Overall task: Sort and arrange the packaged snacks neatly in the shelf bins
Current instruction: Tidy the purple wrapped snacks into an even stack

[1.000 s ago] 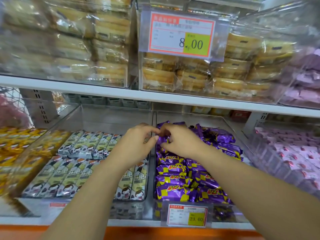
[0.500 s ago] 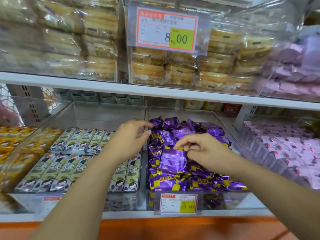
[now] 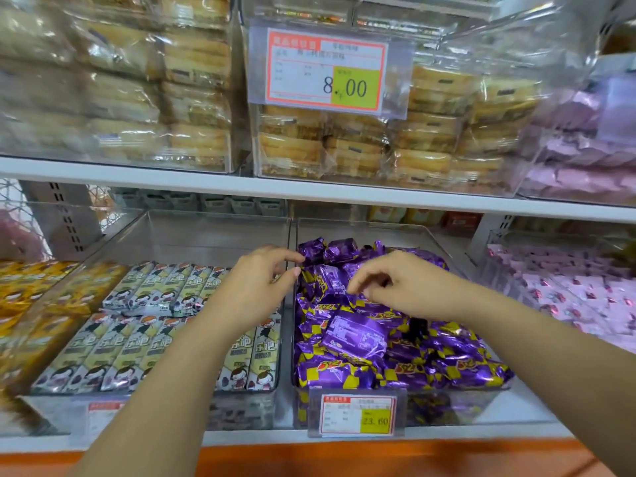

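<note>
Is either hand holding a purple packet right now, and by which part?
Neither, as far as shows. The left hand and right hand hover loosely curled by the purple packets, with nothing in either grip.

- Two hands were in view: the left hand (image 3: 261, 287) and the right hand (image 3: 409, 290).
- Three price tags showed: the large tag (image 3: 327, 72) on the upper shelf, the small tag (image 3: 356, 414) under the purple packs (image 3: 358, 335), and a blurred tag (image 3: 103, 413) at lower left.
- Four kinds filled the lower row, one clear bin each: gold packs (image 3: 20, 297), white-and-green bars (image 3: 113, 352), purple packs and pink packs (image 3: 585, 304).
- Three upper bins showed: two held pastries (image 3: 137, 108) and one held lilac packs (image 3: 592, 160).
- The bars lay in two rows, with about five in the back row and two right of the left forearm.
- The purple packs were heaped and overlapped too much to count.
</note>
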The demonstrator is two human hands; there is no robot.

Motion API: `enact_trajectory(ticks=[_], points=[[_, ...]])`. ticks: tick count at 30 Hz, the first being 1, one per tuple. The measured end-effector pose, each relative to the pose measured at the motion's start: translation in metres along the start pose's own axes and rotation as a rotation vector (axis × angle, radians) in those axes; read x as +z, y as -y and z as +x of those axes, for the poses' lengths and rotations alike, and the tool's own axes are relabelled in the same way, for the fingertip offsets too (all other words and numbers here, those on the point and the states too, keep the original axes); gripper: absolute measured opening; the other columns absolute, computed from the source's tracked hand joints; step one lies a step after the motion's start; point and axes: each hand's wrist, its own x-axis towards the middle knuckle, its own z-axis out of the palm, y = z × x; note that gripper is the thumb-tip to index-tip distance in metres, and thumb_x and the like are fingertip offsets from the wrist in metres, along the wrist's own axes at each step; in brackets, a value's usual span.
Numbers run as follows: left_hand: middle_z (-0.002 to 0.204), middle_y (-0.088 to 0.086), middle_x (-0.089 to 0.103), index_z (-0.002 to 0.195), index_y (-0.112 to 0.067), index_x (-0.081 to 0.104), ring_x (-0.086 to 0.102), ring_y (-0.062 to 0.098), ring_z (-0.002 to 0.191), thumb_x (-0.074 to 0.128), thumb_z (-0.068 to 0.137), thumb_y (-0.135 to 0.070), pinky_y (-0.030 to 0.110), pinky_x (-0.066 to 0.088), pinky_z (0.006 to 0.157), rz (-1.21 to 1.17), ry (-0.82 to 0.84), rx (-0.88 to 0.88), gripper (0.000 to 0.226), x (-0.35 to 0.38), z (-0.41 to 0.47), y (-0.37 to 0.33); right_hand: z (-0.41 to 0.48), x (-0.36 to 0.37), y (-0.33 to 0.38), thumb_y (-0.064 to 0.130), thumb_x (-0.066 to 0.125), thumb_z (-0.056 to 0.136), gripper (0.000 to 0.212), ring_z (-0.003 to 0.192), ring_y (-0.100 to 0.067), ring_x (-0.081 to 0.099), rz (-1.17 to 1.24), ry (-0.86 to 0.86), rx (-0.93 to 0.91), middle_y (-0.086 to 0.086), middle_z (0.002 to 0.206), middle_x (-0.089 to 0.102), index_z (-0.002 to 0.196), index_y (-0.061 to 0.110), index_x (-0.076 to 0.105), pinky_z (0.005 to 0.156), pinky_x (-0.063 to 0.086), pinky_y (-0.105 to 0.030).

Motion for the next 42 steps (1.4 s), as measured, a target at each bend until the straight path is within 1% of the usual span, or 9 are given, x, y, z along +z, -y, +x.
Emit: enact_trajectory(ticks=[2, 5, 8, 15, 19, 28, 34, 38, 42], points=[[0.11, -0.006, 0.057, 0.119, -0.029, 0.062, 0.055, 0.006, 0.102, 0.052, 0.096, -0.027, 0.023, 0.039, 0.08, -0.005, -0.003, 0.002, 0.025, 0.0, 0.001, 0.001, 0.023, 0.008, -0.001, 0.02, 0.056, 0.093, 0.022, 0.074, 0.008, 0.054, -0.096, -0.028, 0.025, 0.018, 0.093, 0.064, 0.112, 0.024, 0.065, 0.068, 0.04, -0.007], [0.11, -0.005, 0.058, 0.118, -0.029, 0.062, 0.056, 0.007, 0.103, 0.054, 0.094, -0.027, 0.023, 0.041, 0.082, -0.021, -0.01, 0.01, 0.025, 0.0, 0.002, 0.003, 0.054, 0.024, -0.006, 0.038, 0.049, 0.095, 0.033, 0.11, -0.02, 0.054, -0.343, 0.093, 0.071, -0.001, 0.122, 0.056, 0.126, 0.033, 0.056, 0.091, 0.043, -0.033], [0.109, -0.007, 0.058, 0.119, -0.031, 0.061, 0.055, 0.004, 0.102, 0.054, 0.094, -0.029, 0.019, 0.039, 0.077, -0.018, 0.002, 0.014, 0.026, 0.0, 0.004, 0.005, 0.069, 0.029, -0.004, 0.04, 0.05, 0.094, 0.034, 0.111, -0.023, 0.052, -0.363, 0.147, 0.065, -0.004, 0.118, 0.053, 0.126, 0.03, 0.058, 0.084, 0.041, -0.031], [0.109, -0.006, 0.06, 0.118, -0.033, 0.061, 0.055, 0.004, 0.103, 0.055, 0.094, -0.03, 0.011, 0.037, 0.072, -0.024, 0.018, 0.03, 0.025, -0.001, 0.005, 0.011, 0.042, 0.005, -0.002, 0.036, 0.068, 0.081, 0.031, 0.099, -0.013, 0.052, -0.194, -0.153, -0.006, 0.006, 0.11, 0.057, 0.108, 0.03, 0.054, 0.085, 0.043, -0.029], [0.108, -0.004, 0.059, 0.116, -0.03, 0.062, 0.055, 0.004, 0.1, 0.053, 0.095, -0.028, 0.011, 0.037, 0.071, -0.016, 0.009, 0.041, 0.024, -0.001, 0.003, 0.008, -0.001, -0.005, -0.005, 0.032, 0.066, 0.084, 0.025, 0.096, -0.008, 0.05, -0.303, -0.083, 0.021, 0.018, 0.101, 0.051, 0.102, 0.041, 0.051, 0.084, 0.042, -0.03], [0.109, -0.006, 0.058, 0.115, -0.027, 0.063, 0.056, 0.009, 0.1, 0.05, 0.096, -0.024, 0.024, 0.04, 0.083, 0.01, -0.013, 0.024, 0.023, 0.002, -0.001, 0.001, -0.049, -0.018, 0.006, 0.045, 0.062, 0.084, 0.053, 0.121, -0.006, 0.044, -0.445, 0.267, 0.083, 0.017, 0.132, 0.044, 0.133, 0.045, 0.041, 0.103, 0.037, -0.031], [0.106, -0.008, 0.058, 0.113, -0.024, 0.065, 0.056, 0.008, 0.098, 0.052, 0.096, -0.021, 0.027, 0.043, 0.09, -0.011, -0.025, 0.05, 0.022, 0.002, -0.001, 0.003, -0.002, -0.014, -0.002, 0.032, 0.057, 0.09, 0.035, 0.076, 0.001, 0.054, -0.28, 0.034, 0.078, 0.014, 0.088, 0.065, 0.125, 0.032, 0.056, 0.082, 0.046, -0.025], [0.11, -0.008, 0.057, 0.115, -0.027, 0.064, 0.056, 0.006, 0.099, 0.051, 0.096, -0.025, 0.022, 0.041, 0.086, -0.024, -0.006, 0.034, 0.023, 0.001, 0.0, 0.004, 0.048, 0.003, -0.031, 0.033, 0.059, 0.086, 0.058, 0.129, -0.025, 0.039, -0.466, -0.151, 0.061, -0.001, 0.14, 0.041, 0.14, 0.032, 0.037, 0.103, 0.039, -0.042], [0.109, -0.011, 0.055, 0.116, -0.029, 0.063, 0.054, 0.0, 0.098, 0.051, 0.096, -0.027, 0.019, 0.04, 0.084, -0.031, 0.006, 0.033, 0.024, -0.001, 0.0, 0.004, 0.075, 0.008, -0.047, 0.024, 0.056, 0.091, 0.069, 0.127, -0.03, 0.038, -0.526, -0.056, 0.141, -0.004, 0.149, 0.027, 0.147, 0.036, 0.019, 0.096, 0.044, -0.04]])
